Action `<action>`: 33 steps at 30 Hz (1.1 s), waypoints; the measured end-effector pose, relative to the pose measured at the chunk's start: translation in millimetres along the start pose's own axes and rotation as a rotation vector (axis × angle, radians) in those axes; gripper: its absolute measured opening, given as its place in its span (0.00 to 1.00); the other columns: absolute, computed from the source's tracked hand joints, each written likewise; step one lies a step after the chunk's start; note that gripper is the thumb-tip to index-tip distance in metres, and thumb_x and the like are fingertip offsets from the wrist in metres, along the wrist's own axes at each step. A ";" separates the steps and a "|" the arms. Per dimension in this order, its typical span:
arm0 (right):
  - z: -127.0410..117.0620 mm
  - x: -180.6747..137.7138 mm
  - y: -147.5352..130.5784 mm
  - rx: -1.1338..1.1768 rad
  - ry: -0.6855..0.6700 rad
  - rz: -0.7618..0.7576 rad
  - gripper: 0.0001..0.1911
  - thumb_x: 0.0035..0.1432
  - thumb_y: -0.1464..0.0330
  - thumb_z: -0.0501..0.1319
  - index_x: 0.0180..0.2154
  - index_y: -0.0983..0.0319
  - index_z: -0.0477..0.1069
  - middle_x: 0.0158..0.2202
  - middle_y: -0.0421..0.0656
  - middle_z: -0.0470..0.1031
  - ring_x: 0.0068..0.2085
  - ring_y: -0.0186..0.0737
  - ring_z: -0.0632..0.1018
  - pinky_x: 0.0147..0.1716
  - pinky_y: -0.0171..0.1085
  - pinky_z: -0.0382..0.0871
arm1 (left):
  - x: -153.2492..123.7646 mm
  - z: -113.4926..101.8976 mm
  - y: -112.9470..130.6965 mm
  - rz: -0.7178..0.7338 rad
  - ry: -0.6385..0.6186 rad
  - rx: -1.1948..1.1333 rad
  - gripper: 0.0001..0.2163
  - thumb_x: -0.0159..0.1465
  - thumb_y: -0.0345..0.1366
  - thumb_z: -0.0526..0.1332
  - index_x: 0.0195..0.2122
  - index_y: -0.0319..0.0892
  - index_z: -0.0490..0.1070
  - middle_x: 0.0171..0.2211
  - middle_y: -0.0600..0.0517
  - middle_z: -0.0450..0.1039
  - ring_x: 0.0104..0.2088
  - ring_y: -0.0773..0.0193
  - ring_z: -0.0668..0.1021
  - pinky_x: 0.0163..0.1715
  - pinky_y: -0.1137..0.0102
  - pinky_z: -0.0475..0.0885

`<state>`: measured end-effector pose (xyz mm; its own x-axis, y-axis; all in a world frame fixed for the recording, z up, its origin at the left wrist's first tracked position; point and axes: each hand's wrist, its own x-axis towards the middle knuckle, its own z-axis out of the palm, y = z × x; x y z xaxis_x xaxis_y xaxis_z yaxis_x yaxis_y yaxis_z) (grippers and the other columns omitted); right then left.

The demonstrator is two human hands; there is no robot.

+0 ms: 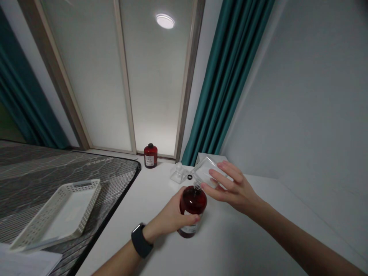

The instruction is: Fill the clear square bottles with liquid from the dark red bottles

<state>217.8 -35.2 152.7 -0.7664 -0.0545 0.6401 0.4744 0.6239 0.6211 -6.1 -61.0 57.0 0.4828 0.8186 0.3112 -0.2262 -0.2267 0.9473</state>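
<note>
My left hand [179,212] wraps round a dark red bottle [194,201] with a white label, held over the white table and slightly tilted. In my right hand [228,184] is a clear glass bottle [205,170], tipped so that its threaded neck meets the red bottle's mouth. Whether liquid runs between them I cannot tell. Just beyond, a clear glass stopper-like piece [178,173] rests on the table. A small black ring [189,177] lies beside it. Farther back stands a second red bottle [150,156] with a black cap and a white label.
A white perforated basket [93,199] sits on a grey patterned surface at the left, with papers [28,260] in front of it. Behind the glass bottle is a white box [201,156]. Teal curtains [227,76] and frosted sliding doors [158,88] bound the far side.
</note>
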 end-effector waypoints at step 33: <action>78.3 -80.2 -73.0 0.785 -0.027 1.300 0.35 0.54 0.64 0.68 0.61 0.57 0.59 0.59 0.51 0.69 0.57 0.53 0.74 0.58 0.56 0.68 | 0.5 7.4 -36.3 -0.053 0.208 0.184 0.30 0.52 0.33 0.72 0.55 0.40 0.63 0.52 0.43 0.74 0.52 0.51 0.76 0.55 0.60 0.68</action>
<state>210.7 -15.3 20.7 -0.0215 0.8519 0.5233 0.4692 0.4708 -0.7471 8.6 -56.3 23.4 0.3013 0.9183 0.2567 -0.0388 -0.2572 0.9656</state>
